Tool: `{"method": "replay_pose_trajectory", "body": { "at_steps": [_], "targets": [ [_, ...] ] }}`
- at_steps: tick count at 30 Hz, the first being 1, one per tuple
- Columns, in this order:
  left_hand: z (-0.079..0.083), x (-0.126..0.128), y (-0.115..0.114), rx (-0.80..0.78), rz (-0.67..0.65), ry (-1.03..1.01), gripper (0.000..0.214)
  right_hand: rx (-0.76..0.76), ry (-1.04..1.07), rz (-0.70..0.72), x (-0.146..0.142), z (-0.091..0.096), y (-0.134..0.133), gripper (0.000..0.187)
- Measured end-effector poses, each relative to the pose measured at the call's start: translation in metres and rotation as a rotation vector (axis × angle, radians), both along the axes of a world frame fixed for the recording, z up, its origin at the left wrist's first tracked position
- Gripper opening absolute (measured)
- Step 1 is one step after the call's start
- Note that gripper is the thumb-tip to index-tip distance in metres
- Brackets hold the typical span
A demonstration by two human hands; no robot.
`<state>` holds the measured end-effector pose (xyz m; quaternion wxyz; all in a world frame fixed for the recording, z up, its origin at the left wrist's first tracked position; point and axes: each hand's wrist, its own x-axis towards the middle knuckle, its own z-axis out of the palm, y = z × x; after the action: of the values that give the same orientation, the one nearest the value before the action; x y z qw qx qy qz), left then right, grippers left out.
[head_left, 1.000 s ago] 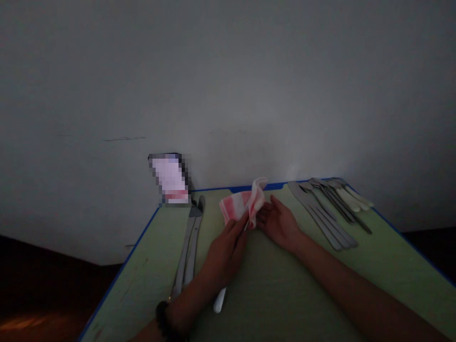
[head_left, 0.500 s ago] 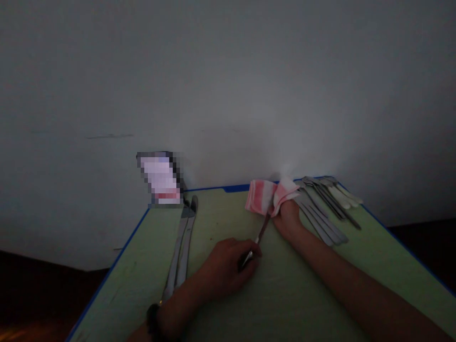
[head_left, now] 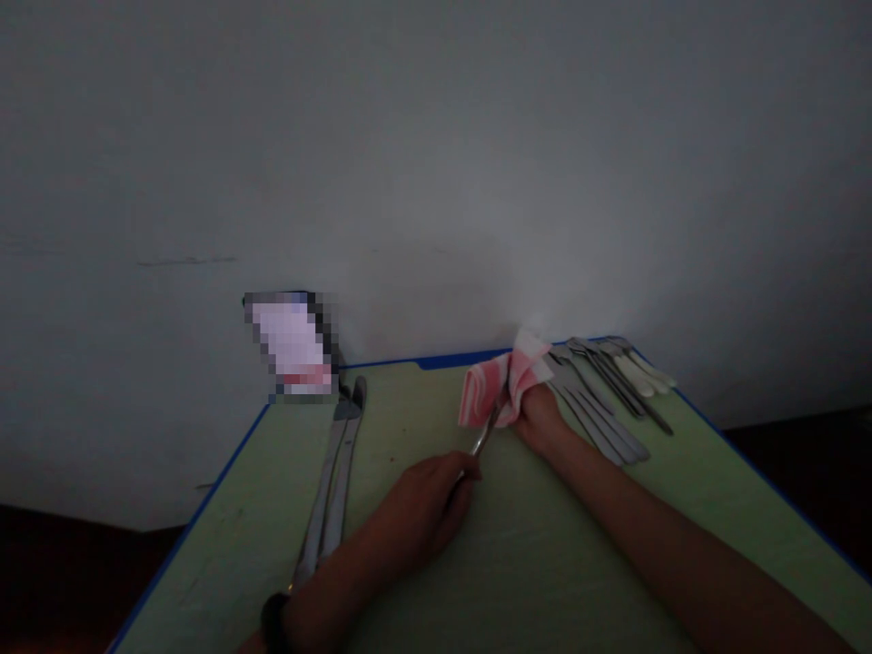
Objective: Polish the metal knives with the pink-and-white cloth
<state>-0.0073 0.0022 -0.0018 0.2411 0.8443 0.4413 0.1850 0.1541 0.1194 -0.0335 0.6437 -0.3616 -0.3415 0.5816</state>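
My left hand (head_left: 432, 500) is closed round the handle of a shiny metal table knife (head_left: 480, 442), which slants up and away to the right. Its far end disappears into a pink and white striped cloth (head_left: 482, 391). The cloth is gripped in my right hand (head_left: 541, 416), folded about the blade, and its loose corners stick up and out to the left. The fingertips of my right hand are hidden by the cloth. Two more table knives (head_left: 339, 481) lie side by side to the left, partly behind my left forearm.
Several forks (head_left: 603, 422) lie right of my right hand. Beyond them are dark slim cutlery (head_left: 623, 386) and white-handled pieces (head_left: 647, 374). A blurred-out phone (head_left: 290, 341) leans at the back left. The green table (head_left: 401, 409) has a blue edge against a grey wall.
The view has shifted slightly to the right. The knife's handle has come round in my left hand, and the cloth is bunched closer over its far end.
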Motion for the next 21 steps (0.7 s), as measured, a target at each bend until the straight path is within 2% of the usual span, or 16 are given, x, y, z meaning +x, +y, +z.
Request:
{"method": "replay_pose_trajectory", "body": {
  "at_steps": [6, 10, 12, 14, 17, 21],
  "targets": [
    [-0.006, 0.000, 0.007, -0.061, 0.185, -0.140, 0.015, 0.018, -0.218, 0.095, -0.011, 0.004, -0.028, 0.010],
    [-0.012, -0.002, 0.014, -0.044, 0.268, -0.193, 0.017, 0.059, -0.507, 0.185, -0.026, 0.011, -0.047, 0.024],
    [-0.014, -0.002, 0.016, -0.074, 0.281, -0.216, 0.019, 0.047, -0.560, 0.210, -0.029, 0.013, -0.049, 0.032],
    [-0.014, 0.000, 0.016, -0.081, 0.300, -0.303, 0.023, 0.020, -0.488, 0.214, -0.028, 0.011, -0.047, 0.035],
    [-0.012, 0.004, 0.015, -0.070, 0.370, -0.395, 0.033, -0.031, -0.258, 0.200, -0.026, 0.004, -0.039, 0.035],
    [-0.007, 0.007, 0.013, -0.091, 0.379, -0.170, 0.022, -0.134, 0.090, 0.160, -0.026, 0.002, -0.031, 0.028]
  ]
}}
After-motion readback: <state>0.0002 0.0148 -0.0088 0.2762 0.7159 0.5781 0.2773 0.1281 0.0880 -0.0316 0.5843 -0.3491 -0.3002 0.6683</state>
